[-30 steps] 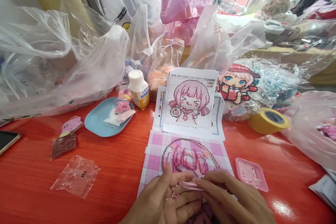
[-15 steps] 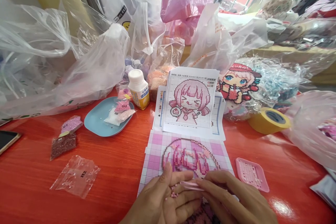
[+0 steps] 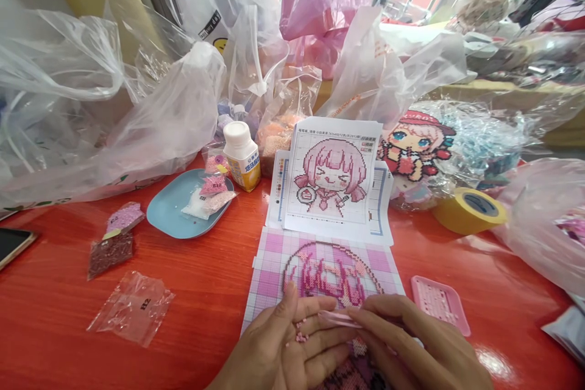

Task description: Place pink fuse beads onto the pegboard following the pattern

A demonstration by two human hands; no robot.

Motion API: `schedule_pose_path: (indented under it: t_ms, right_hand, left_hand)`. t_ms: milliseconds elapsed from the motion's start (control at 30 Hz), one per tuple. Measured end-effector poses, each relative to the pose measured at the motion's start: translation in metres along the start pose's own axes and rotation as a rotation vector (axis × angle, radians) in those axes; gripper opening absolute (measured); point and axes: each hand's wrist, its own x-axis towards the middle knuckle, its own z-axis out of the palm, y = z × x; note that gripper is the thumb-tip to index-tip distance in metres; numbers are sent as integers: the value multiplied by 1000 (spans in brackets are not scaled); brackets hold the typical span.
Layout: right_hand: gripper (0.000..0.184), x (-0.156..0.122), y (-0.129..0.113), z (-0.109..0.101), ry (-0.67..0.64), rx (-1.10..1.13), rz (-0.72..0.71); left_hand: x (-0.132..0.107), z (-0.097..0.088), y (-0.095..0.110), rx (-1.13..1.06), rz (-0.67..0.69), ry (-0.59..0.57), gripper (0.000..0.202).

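My left hand [image 3: 283, 350] lies palm up at the near edge of a pink gridded bead board [image 3: 274, 256], fingers spread, with several small pink beads [image 3: 299, 336] resting on it. My right hand [image 3: 411, 347] is closed in a pinch on pink tweezers [image 3: 336, 318], whose tip points at the beads on my left palm. On the board a partly laid bead picture [image 3: 329, 274] of a pink-haired figure shows. Behind it lies the printed pattern sheet [image 3: 331, 180].
On the red table: a pink bead tray [image 3: 439, 303], yellow tape roll [image 3: 468, 210], blue dish [image 3: 171, 213] with bead packets, white bottle [image 3: 241, 155], small bead bags [image 3: 132, 308], a phone [image 3: 11, 244] at the left edge. Plastic bags [image 3: 137, 103] crowd the back.
Both hands have shifted slightly nearer to me, off the bead picture. Otherwise nothing has moved.
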Motion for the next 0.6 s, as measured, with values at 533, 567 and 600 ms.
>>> schedule_pose_path:
  t_ms: [533,567,600]
  right_hand:
    - [23,-8,6,1,-108,3,-35]
    - [23,-8,5,0,-107,1,-32]
    - [23,-8,5,-1,-104,1,-33]
  left_hand:
    - [0,1,3,-11,-6,2,53]
    - [1,1,3,-13,-8,11,52]
    - [1,2,3,-16,-12,27,52]
